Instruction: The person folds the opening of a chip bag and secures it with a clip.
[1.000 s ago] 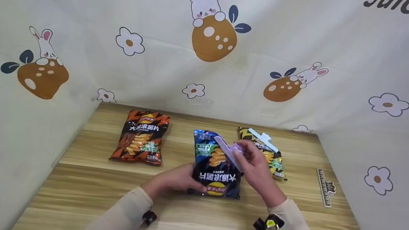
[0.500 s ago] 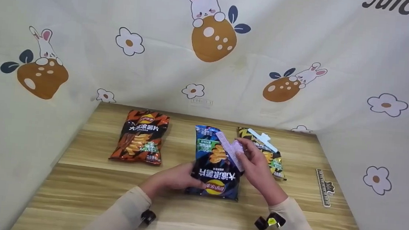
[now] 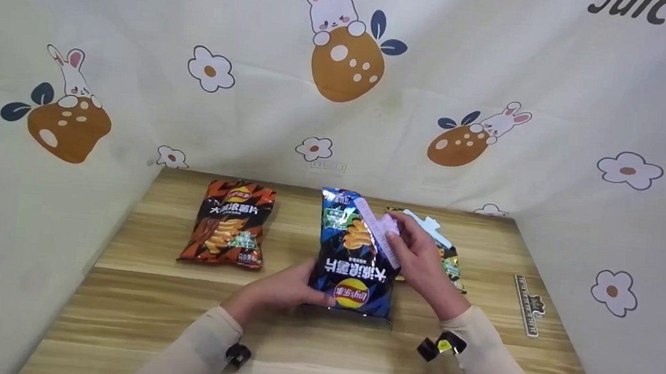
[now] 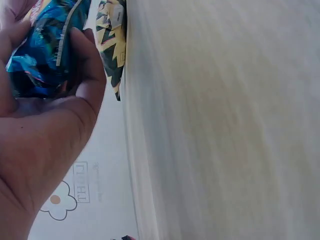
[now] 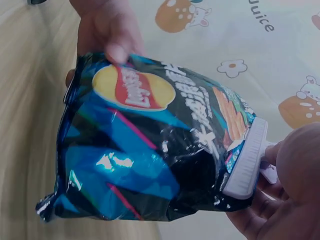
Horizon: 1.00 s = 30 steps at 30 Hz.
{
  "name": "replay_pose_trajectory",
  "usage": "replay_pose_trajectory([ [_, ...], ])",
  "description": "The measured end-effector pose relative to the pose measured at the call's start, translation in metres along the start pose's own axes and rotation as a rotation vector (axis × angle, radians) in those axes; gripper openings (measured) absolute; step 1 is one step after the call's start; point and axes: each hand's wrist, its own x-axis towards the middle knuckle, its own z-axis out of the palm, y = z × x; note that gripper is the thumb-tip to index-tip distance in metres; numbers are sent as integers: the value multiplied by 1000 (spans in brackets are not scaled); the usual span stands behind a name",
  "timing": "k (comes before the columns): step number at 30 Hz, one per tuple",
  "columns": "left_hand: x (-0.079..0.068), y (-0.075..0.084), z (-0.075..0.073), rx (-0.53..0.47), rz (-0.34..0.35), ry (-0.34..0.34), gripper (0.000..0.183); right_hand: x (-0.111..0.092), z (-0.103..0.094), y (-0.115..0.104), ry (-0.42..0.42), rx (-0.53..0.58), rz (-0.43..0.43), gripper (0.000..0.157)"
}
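Observation:
A blue and black bag of chips is held up over the table, its printing upside down in the head view. My left hand grips its near left side, thumb on the front. In the left wrist view, fingers curl round the crinkled blue foil. My right hand pinches the handle of a lilac bag clip. That clip lies slanted along the bag's far right edge. In the right wrist view the clip's long bar sits across the end of the bag, and the right thumb covers part of its handle.
On the wood-grain table, an orange and black chip bag lies at the left. Behind my right hand is a yellow and black chip bag with a pale blue clip. A black and white clip lies far right. Printed cloth encloses the table.
Both hands have moved the blue bag and lilac clip a little away from me, toward the back of the table. The other bags and clips stay put.

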Motion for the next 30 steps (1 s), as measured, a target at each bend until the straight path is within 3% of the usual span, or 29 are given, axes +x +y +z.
replay_pose_trajectory([
  [11,-5,2,-3,20,4,36,117,11,-4,-1,-1,-12,25,39],
  [22,-7,12,-3,39,56,86,121,28,-7,-4,1,26,67,40],
  [30,-5,15,-1,62,80,129,139,41,-6,1,17,55,102,37],
])
